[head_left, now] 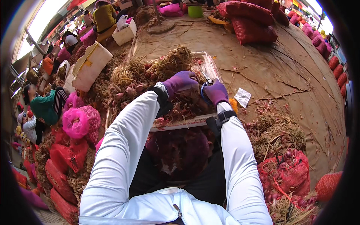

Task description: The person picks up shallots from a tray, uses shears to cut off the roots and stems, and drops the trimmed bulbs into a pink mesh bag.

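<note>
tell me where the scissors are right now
In the head view, the scissors are in the right hand, just right of the left hand, their blades near the white tray's right side.

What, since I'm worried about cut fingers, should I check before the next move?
1. Scissors in hand: ok; the right hand has its grip at the blue handles.
2. Gloves on: ok; a purple glove covers the left hand, and the right is gloved too.
3. Left fingers clear of the blades: cannot tell; they are close by, and the gap is unclear.
4. Left grip on something: cannot tell; the glove hides it.
5. White tray uncluttered: not ok; bulbs and dry stalks are heaped at it.
</note>
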Motion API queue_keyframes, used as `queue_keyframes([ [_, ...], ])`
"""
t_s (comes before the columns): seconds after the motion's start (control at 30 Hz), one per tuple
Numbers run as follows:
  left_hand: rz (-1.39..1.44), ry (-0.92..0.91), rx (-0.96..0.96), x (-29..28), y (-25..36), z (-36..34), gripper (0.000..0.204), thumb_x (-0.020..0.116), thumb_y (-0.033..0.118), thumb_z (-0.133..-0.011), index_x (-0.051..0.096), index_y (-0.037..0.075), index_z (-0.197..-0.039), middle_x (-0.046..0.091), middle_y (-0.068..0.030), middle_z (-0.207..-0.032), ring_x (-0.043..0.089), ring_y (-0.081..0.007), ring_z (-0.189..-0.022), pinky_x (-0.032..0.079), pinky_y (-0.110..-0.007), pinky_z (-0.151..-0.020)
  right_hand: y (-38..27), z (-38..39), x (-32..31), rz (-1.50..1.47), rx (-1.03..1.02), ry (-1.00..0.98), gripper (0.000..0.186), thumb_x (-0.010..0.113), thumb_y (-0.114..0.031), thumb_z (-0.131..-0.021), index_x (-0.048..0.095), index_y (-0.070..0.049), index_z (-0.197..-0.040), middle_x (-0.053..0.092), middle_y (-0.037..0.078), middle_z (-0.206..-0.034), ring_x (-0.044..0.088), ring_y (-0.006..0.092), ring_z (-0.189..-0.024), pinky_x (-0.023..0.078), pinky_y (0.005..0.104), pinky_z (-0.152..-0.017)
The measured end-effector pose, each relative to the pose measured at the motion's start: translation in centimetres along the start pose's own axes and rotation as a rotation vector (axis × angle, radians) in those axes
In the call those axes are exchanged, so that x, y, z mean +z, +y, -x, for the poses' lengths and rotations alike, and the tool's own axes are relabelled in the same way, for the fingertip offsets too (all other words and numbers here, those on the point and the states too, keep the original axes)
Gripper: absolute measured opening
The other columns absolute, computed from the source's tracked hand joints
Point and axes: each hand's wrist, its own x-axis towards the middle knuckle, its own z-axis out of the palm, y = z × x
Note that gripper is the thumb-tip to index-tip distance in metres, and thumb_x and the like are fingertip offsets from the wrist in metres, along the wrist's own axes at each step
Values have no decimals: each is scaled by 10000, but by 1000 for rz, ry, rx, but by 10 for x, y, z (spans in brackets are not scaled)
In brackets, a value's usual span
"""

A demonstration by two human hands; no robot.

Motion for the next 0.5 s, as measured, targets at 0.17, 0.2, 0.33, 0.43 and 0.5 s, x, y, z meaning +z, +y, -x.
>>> queue_keyframes([
  [0.17, -216, 22, 43, -1, 12, 18, 367, 675, 253, -727, 666, 15, -1006, 664, -113, -743, 635, -174, -602, 490, -305, -565, -16, 18, 8, 37, 67, 55, 534, 599, -399, -792, 558, -22, -1168, 637, 228, -1123, 631, 365, -1033, 480, 425, -880],
  [0.2, -325, 79, 194, 4, 9, 25, 356, 685, 274, -717, 677, 44, -989, 676, -125, -789, 655, -209, -665, 500, -322, -606, -16, 20, 9, 19, 44, 83, 522, 592, -387, -796, 557, -29, -1174, 644, 228, -1105, 633, 369, -1031, 486, 434, -871],
  [0.33, -565, 205, 356, 19, 3, 48, 328, 712, 309, -678, 686, 98, -927, 670, -145, -857, 649, -315, -826, 507, -391, -729, -17, 27, 10, 30, 13, 97, 478, 583, -358, -808, 557, -38, -1162, 658, 227, -1056, 641, 376, -1006, 495, 452, -837],
  [0.43, -656, 238, 421, 25, 3, 59, 330, 726, 296, -651, 682, 95, -909, 649, -142, -819, 619, -349, -813, 498, -426, -751, -14, 27, 16, 33, 3, 106, 463, 598, -349, -799, 561, -41, -1142, 666, 221, -1026, 651, 377, -972, 501, 452, -816],
  [0.5, -618, 263, 436, 26, 3, 66, 326, 720, 297, -694, 665, 69, -920, 658, -121, -812, 644, -301, -811, 501, -391, -727, -14, 28, 18, 22, -31, 132, 461, 611, -350, -789, 563, -44, -1129, 668, 217, -1013, 656, 378, -951, 503, 453, -806],
])
